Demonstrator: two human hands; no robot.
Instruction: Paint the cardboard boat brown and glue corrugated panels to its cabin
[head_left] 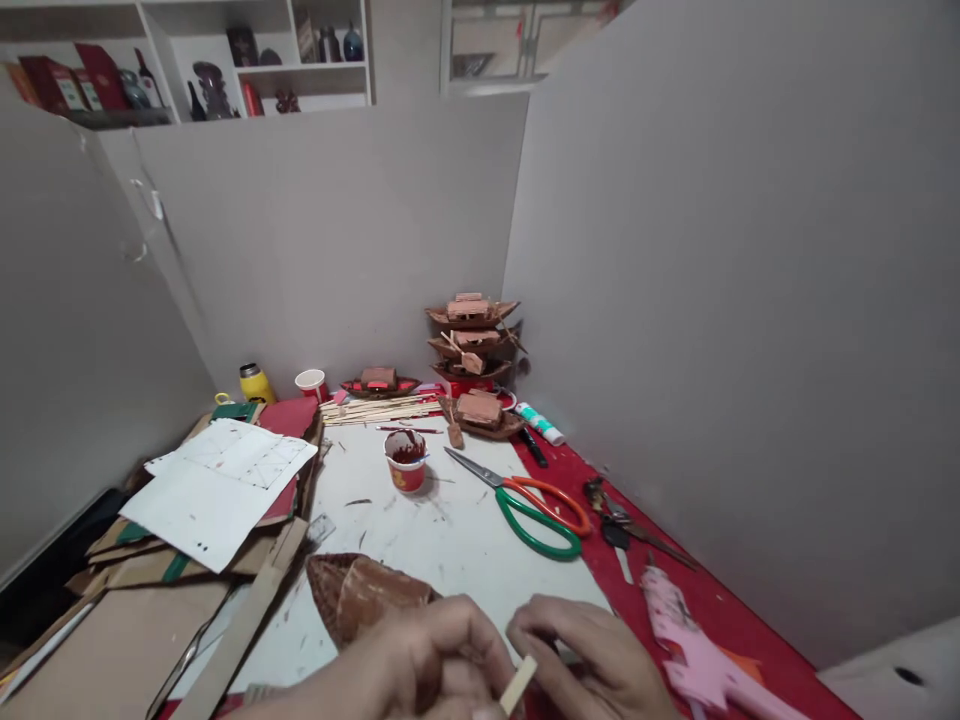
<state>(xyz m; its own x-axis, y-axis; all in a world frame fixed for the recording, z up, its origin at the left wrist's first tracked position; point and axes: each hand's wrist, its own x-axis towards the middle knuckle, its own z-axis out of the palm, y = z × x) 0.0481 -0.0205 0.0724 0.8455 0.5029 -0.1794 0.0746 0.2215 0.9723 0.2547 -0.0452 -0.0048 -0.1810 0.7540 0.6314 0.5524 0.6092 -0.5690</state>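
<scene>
My left hand [420, 665] is at the bottom edge, fingers curled round a brown cardboard boat model [360, 592] that pokes out behind it. A small pale wooden stick [519, 684] sits between the fingertips of both hands. My right hand [592, 660] is closed beside the left, fingers bent toward the stick. Both hands hover over the white sheet [450, 520] on the red table.
Scissors [536, 505] with orange and green handles lie mid-table. A red paper cup of brown paint [406, 461], a pink glue gun [694, 650], keys [611, 510], a bundle of sticks [375, 408], stacked finished boats [472, 340], a yellow bottle [255, 383] and cardboard piles [187, 560] surround.
</scene>
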